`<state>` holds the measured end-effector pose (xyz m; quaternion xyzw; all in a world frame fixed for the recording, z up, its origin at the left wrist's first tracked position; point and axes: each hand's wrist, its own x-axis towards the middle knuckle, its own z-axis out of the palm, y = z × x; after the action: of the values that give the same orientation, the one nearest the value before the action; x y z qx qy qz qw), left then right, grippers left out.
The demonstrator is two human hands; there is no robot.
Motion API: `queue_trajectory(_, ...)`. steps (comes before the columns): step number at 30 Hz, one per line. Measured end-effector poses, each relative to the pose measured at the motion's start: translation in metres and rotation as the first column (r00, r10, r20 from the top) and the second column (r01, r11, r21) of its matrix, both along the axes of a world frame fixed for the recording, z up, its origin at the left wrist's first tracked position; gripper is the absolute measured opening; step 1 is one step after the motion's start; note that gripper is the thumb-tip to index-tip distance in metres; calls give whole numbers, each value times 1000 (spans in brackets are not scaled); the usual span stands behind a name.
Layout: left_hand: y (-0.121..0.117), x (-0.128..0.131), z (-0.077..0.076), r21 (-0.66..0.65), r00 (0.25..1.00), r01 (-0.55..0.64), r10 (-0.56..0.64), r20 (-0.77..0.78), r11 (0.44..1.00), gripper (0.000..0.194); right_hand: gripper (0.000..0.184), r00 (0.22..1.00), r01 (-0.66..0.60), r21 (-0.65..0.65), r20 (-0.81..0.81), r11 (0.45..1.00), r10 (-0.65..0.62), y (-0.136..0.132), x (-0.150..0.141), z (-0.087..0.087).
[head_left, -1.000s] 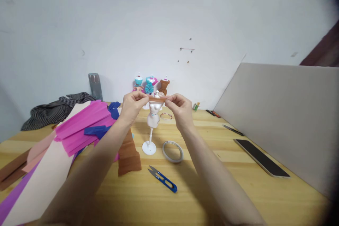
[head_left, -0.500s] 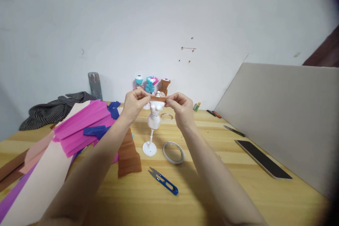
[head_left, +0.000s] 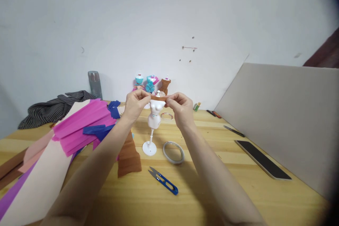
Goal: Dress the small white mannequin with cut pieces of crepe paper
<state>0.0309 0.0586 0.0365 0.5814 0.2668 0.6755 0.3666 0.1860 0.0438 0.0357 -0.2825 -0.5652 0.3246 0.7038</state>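
Observation:
A narrow brown crepe paper strip (head_left: 159, 98) is stretched level between my two hands, across the shoulders of a small white dress form (head_left: 154, 116). My left hand (head_left: 135, 104) pinches its left end and my right hand (head_left: 182, 107) pinches the other. The form stands upright on a round white base. Whether the strip touches it, I cannot tell. Right of the base lies a roll of tape (head_left: 173, 153). Blue thread snips (head_left: 163, 180) lie in front, blades pointing up and left. A wider brown crepe paper piece (head_left: 129, 157) rests beside my left forearm.
Pink crepe paper (head_left: 84, 123) and other coloured sheets cover the left side. Several dressed forms (head_left: 165, 84) stand by the wall, with a grey flask (head_left: 94, 85) further left. A phone (head_left: 262, 159) and a dark knife (head_left: 234, 131) lie near the grey panel (head_left: 280, 113) at right.
My hands keep the brown strip pinched over the dress form, and it has been raised or tilted slightly. The whole view has shifted a little; the things on the table stay put.

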Motion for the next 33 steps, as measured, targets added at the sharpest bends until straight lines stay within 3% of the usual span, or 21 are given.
queue_trajectory(16,1,3,1,-33,999,-22,21,-34,999,8,7,999,32,-28,-18,999,-32,2,-2,0)
queue_trajectory(33,3,2,17,-69,985,58,-68,-160,996,10,8,994,105,-58,-34,993,-107,2,-15,1)
